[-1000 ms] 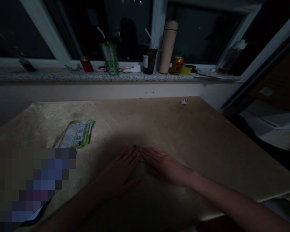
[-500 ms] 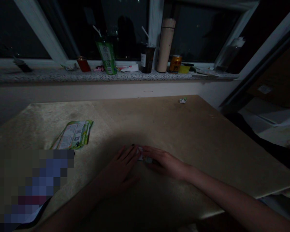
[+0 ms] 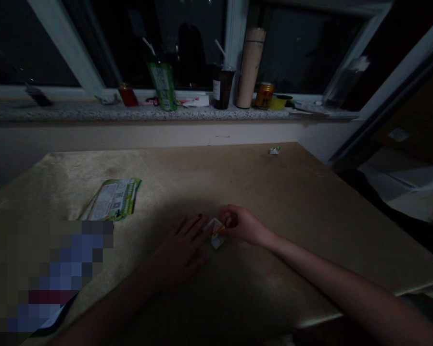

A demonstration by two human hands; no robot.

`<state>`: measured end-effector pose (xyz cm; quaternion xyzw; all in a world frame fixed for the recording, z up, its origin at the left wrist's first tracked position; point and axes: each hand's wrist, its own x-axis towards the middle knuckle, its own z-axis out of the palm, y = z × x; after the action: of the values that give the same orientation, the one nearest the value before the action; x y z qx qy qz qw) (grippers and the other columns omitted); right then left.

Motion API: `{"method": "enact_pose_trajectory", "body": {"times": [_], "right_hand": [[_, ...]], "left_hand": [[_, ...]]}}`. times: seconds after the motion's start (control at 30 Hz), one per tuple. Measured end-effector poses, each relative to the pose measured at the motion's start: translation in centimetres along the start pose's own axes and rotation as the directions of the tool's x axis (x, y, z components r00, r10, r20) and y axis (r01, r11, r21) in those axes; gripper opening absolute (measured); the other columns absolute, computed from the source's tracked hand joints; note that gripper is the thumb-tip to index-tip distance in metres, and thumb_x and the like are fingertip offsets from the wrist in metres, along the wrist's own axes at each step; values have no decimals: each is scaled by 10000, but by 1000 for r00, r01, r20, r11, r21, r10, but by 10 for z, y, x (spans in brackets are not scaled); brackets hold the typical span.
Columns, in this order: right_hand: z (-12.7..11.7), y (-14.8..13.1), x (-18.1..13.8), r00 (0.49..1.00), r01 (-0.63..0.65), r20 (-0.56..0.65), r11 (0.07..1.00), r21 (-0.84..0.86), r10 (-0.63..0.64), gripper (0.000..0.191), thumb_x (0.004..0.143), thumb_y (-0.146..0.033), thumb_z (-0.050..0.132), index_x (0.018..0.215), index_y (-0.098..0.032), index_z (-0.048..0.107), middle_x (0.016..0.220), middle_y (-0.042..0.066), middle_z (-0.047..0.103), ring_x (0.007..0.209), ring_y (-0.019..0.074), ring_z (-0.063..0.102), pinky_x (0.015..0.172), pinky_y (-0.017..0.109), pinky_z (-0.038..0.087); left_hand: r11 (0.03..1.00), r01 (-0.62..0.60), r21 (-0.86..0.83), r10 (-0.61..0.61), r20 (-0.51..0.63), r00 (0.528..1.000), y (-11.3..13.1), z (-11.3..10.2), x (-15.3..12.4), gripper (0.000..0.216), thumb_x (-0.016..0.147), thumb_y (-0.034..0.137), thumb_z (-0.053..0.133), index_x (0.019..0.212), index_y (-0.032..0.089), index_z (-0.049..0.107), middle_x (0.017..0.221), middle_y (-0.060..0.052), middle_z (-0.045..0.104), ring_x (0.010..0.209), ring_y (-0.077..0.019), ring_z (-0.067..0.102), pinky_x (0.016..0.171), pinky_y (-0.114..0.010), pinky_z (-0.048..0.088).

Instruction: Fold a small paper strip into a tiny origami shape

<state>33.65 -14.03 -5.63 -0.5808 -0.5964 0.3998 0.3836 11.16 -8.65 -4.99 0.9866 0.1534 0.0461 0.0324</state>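
Pinching a small folded paper piece (image 3: 216, 234) between thumb and curled fingers, our right hand (image 3: 242, 226) lifts one edge of it off the desk (image 3: 274, 202), a little toward the near edge from the desk's middle. Our left hand (image 3: 180, 250) lies flat beside it, fingers spread and palm down, its fingertips touching or just short of the paper; it grips nothing.

We judge the paper to be very light, thin and easily creased, so it would crumple under a hard squeeze and slide on the smooth desk cover if it were not pinned. An edge or corner looks like the best place to take it, with fingertips only.

A stack of green printed leaflets (image 3: 112, 199) lies near the left edge, well apart from our hands. A small crumpled wrapper (image 3: 274, 150) sits by the far right corner. On the windowsill (image 3: 57, 111) behind the desk stand a green carton with a straw (image 3: 162, 84), a dark cup with a straw (image 3: 222, 88), a tall beige flask (image 3: 250, 69) and a yellow can (image 3: 264, 96).

The room is very dim. We cannot read the print on the paper, nor tell how many folds it has. Our right fingertips are tucked under, and a blurred patch covers the near left corner.
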Motion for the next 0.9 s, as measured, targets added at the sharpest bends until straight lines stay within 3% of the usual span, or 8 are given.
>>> {"method": "enact_pose_trajectory", "body": {"times": [0.17, 0.27, 0.37, 0.6, 0.9], "right_hand": [[-5, -4, 0, 980, 188, 110, 954, -234, -167, 281, 685, -63, 688, 936, -191, 696, 831, 1, 602, 644, 90, 541, 567, 199, 421], [-10, -6, -6, 946, 324, 132, 869, -375, -296, 285, 744, -141, 701, 1016, -224, 696, 974, 37, 637, 883, 157, 580, 767, 273, 448], [-16, -5, -12, 912, 409, 177, 776, -480, -371, 318, 793, -264, 696, 1110, -267, 664, 1098, 40, 650, 1054, 206, 536, 915, 359, 377], [-25, 4, -14, 859, 510, 308, 646, -567, -408, 397, 913, -368, 523, 1302, -289, 519, 1302, 29, 576, 1261, 204, 419, 1010, 380, 285], [-28, 8, -11, 862, 506, 337, 657, -558, -379, 414, 921, -374, 506, 1326, -292, 486, 1314, 19, 567, 1306, 173, 398, 1037, 371, 291]], "left_hand": [[1000, -25, -14, 26, 40, 999, 5, -4, 2, 666, 941, 511, 361, 1492, 235, 107, 1539, -56, 219, 1396, -267, 206, 1138, -489, 105], [997, -51, -65, 54, 42, 998, 7, -5, 2, 664, 951, 477, 358, 1495, 233, 67, 1543, -43, 211, 1398, -234, 209, 1142, -424, 146], [992, -60, -111, 65, 38, 997, 6, -4, 2, 663, 951, 455, 374, 1496, 247, 58, 1546, -37, 201, 1398, -228, 215, 1130, -393, 201], [991, -76, -114, 83, 63, 995, 1, -1, 0, 701, 925, 504, 417, 1495, 246, 101, 1544, -76, 197, 1391, -284, 221, 1126, -436, 197], [989, -116, -87, 123, 74, 990, 2, -4, 2, 700, 933, 490, 403, 1495, 253, 61, 1551, -68, 166, 1407, -275, 170, 1139, -456, 138]]}}
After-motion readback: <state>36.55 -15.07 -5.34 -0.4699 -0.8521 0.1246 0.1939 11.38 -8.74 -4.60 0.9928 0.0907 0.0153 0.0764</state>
